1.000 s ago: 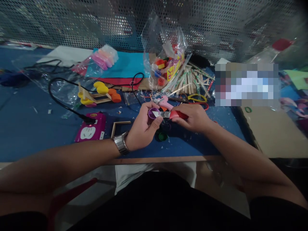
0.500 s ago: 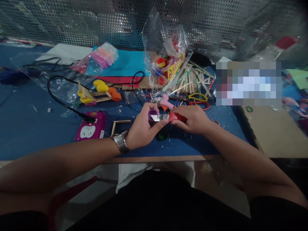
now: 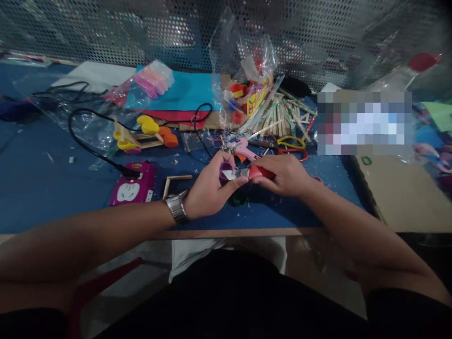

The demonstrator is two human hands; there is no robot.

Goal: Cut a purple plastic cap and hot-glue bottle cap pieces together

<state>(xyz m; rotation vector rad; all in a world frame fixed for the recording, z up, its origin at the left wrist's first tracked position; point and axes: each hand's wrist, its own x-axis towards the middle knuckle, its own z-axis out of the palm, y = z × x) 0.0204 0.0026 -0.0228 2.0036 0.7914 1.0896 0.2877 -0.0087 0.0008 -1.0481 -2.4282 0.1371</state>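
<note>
Head view: knife [image 3: 253,173] at work inside a purple cap [image 3: 226,166]

We judge the step in hand to be piercing or trimming the cap. Our left hand [image 3: 208,188] pinches it between fingers and thumb, above the table [image 3: 300,214] near its front edge; our right hand [image 3: 284,174] is wrapped around the knife's red handle, with the blade tip reaching into the cap's mouth. Whether it bites, we cannot tell. The next move, we think, calls for small, controlled pressure, because our left thumb lies right beside the blade.

Just beyond our hands sits a pink glue gun [image 3: 246,149], crowding that side, with yellow-handled scissors [image 3: 293,142] near it. A green cap [image 3: 240,197] lies below the knife. Leftward are a stick frame [image 3: 179,178] and a magenta power socket [image 3: 130,188].
</note>
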